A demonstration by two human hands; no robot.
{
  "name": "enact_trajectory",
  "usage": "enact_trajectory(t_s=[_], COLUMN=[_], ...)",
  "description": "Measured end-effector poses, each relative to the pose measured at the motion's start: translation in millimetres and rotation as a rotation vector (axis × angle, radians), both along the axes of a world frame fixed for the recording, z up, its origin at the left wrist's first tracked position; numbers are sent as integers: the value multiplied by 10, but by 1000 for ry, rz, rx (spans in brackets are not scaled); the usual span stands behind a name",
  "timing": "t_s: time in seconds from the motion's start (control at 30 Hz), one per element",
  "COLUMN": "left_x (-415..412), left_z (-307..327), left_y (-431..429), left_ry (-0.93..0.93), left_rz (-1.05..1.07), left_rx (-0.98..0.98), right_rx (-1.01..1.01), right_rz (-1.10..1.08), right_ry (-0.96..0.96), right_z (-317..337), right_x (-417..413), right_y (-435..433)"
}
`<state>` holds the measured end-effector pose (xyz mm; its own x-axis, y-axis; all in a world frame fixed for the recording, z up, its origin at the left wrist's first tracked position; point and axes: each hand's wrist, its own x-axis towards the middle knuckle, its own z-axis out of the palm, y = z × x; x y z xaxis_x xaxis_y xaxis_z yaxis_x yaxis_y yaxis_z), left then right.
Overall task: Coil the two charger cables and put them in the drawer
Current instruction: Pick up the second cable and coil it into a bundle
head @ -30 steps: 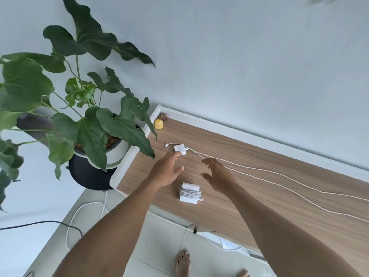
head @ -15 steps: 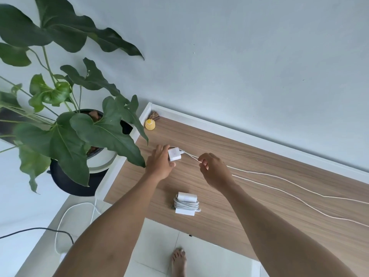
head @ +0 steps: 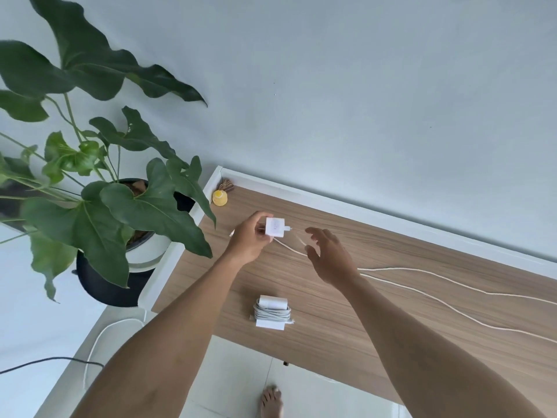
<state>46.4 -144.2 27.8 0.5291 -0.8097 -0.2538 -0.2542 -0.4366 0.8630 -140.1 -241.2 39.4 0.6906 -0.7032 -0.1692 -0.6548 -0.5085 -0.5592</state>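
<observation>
My left hand point(head: 248, 238) holds a white charger plug point(head: 275, 227) lifted just above the wooden tabletop point(head: 391, 321). Its long white cable point(head: 452, 300) trails loose across the wood to the right in two strands. My right hand point(head: 330, 257) hovers to the right of the plug with fingers spread; a strand of cable runs beside its fingers, and no grip shows. Nearer the front edge lies a second charger point(head: 272, 310), its cable wound in a tight bundle around the white plug. No drawer is in view.
A big leafy plant in a dark pot point(head: 102, 285) stands left of the table. A small yellow object point(head: 219, 197) and a brown tassel point(head: 226, 186) sit in the table's back left corner. White and black cords point(head: 90, 360) lie on the floor. A bare foot point(head: 271, 401) is below.
My left hand has picked the plug up off the table and turned it. My right hand, pinched on the cable half a second ago, has opened its fingers.
</observation>
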Motion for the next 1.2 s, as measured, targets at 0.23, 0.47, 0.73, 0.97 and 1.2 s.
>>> enact_trajectory(t_s=[0.23,0.47,0.73,0.97,1.2], left_x=[-468,-1282,-2265,-2902,-3300], left_z=[807,1391,1880,2050,2273], left_y=[-275,-500,-712,-691,-600], left_ry=[357,425,422,30,-278], left_rz=[-101,-3,21,-123,-369], left_rx=[-192,-243,-339,-332,-206], right_rx=[29,115,35,-97,-369], right_rz=[-95,-182,-208,-141,-15], right_ry=[-192,-355,-380,-249,-133], right_z=[457,978,1304,1629,2269], right_x=[-299,-966,-2105,-3124,-3655], right_y=[-25,-83,-204,-202,-223])
